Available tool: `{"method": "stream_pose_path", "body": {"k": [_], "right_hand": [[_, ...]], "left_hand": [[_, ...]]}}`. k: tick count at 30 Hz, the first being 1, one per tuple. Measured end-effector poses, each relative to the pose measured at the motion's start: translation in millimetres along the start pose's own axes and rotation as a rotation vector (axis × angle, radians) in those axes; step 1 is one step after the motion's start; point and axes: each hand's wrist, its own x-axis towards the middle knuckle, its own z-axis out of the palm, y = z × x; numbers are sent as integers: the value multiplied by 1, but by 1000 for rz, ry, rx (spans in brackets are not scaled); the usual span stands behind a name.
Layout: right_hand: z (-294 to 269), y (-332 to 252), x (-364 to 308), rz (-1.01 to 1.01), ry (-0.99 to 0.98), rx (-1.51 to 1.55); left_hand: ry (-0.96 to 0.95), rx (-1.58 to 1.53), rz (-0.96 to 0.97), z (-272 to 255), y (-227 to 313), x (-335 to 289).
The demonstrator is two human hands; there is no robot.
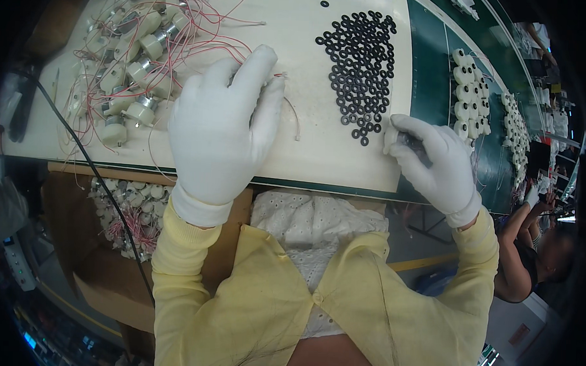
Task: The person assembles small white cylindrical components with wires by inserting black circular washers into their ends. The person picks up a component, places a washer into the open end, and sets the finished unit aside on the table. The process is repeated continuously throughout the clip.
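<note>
My left hand (pixel 221 125), in a white glove, is over the table beside the heap of small motors (pixel 142 68). Its fingers are curled, and a thin wire (pixel 296 118) comes out beside the thumb. Whatever sits inside this grip is hidden by the glove. At the right, my gloved right hand (pixel 436 159) pinches a small motor (pixel 392 138) with a cream-coloured end and a shiny metal body, partly covered by the fingers. Just beyond it lies a spread of black rubber rings (pixel 361 69), flat on the white sheet.
Red and white wires (pixel 208 19) trail from the motor heap. A cardboard box (pixel 90 266) of more motors stands below the table's left edge. Rows of motors (pixel 470 95) line the green mat (pixel 432 78). A black cable (pixel 81 146) hangs at left. Another person (pixel 519 262) is at right.
</note>
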Motion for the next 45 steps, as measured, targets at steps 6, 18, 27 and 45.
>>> {"method": "stream_pose_path", "body": {"k": [6,18,27,45], "right_hand": [[10,5,1,24,1,72],[-2,-21,5,-90,-67,-371],[4,-21,15,-120,-37,-337],[-14,-4,-20,217,250,-243]], "left_hand": [[-20,12,-22,-2,2,0],[13,-7,-8,0,0,0],[32,1,-4,3,0,1],[-26,-7,15,1,-2,1]]}}
